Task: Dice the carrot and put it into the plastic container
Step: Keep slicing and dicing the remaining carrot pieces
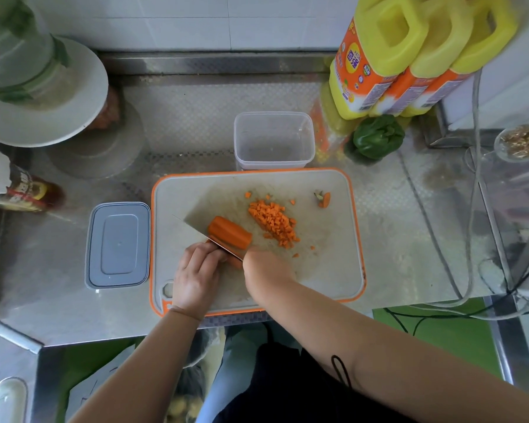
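Roughly half is done: diced carrot [274, 222] lies piled on the cutting board [333, 270]; the plastic container [274, 141] at 12 o'clock holds nothing (lid off). Left hand [197, 277] fingers curl on the carrot piece [229, 232]; right hand [264, 270] grips the knife [202, 222], slicing.

The board [333, 270] lies on the counter [74, 300] in front of the person, with the container [274, 141] just behind its far edge and the lid [118, 244] just beside its left edge. On the board the carrot [229, 232] lies near the middle under the knife [209, 230], the left hand [197, 276] on the carrot's near end and the right hand [264, 271] at the knife's near end; the dice [274, 222] are heaped just right of the carrot, and the stub [324, 199] lies apart towards the far right corner. Behind and right of the container stand the bottles [403, 56] with a pepper [376, 137] before them, while a plate [46, 96] sits at the far left.
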The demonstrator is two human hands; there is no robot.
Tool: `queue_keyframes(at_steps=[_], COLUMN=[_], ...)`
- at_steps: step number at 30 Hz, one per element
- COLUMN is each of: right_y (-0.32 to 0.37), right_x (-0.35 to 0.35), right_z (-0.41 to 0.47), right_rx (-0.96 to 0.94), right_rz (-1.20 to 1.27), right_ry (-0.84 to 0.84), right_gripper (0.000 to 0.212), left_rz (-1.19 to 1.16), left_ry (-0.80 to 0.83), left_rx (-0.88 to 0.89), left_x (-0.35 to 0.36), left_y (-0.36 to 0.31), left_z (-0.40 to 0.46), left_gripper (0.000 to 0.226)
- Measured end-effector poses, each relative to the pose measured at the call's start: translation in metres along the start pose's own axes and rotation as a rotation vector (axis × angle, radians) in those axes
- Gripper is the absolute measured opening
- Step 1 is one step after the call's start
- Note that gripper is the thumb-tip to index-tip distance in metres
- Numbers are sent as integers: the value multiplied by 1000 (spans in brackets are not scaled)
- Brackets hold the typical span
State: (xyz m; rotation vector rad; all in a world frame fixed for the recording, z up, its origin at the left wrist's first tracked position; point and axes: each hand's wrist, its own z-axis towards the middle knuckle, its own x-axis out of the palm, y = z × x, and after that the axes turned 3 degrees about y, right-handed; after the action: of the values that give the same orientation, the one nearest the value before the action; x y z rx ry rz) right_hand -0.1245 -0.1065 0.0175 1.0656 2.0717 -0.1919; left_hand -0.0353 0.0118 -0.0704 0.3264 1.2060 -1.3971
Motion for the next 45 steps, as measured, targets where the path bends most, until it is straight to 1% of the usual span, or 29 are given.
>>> queue_keyframes(at_steps=[5,9,11,14,16,19,24,28,30,33,36,39,41,43,45], right_y=[-7,-12,-13,-15,-20,-25,-26,-27,-26,-25,-24,-23,-21,-19,-16], right_x=[1,-12,-14,-8,-7,-10,-18,-24,-22,-15,-11,-11,-15,-18,-21], right_z=[-5,1,0,-7,-12,-14,-14,-17,-22,-36,-47,-50,-50,-50,-50], right_rx=[-30,-19,-66,-191,-251,-275,-237,-201,-180,-165,-167,-154,-146,-138,-122], right_rz=[-31,56,62,23,40,80,116,106,77,23,-1,7,9,4,0], right_ry=[5,6,-45,-118,-129,-121,-90,-117,-118,-108,-144,-138,-127,-109,-85], right_gripper=[24,20,26,38,39,38,34,30,22,20,17,16,12,8,11], left_rz=[-2,-42,-45,-34,-29,-25,-49,-56,-62,-72,-65,-36,-29,-31,-41], left_ry=[5,-4,-6,1,6,8,3,-12,-8,-2,-2,0,-1,-3,-10], left_rx=[1,-48,-58,-52,-53,-56,-37,-36,-47,-67,-84,-94,-103,-109,-99], left_x=[-1,-2,-2,-3,-3,-3,-3,-2,-3,-5,-4,-4,-4,-4,-4], left_y=[-3,-6,-7,-7,-7,-7,-5,-6,-6,-6,-6,-6,-7,-7,-7], left_z=[0,0,-1,-2,-2,-3,-2,-1,-1,-2,-2,-3,-3,-3,-2], left_gripper=[17,14,14,18,19,21,6,10,7,5,8,13,17,26,32])
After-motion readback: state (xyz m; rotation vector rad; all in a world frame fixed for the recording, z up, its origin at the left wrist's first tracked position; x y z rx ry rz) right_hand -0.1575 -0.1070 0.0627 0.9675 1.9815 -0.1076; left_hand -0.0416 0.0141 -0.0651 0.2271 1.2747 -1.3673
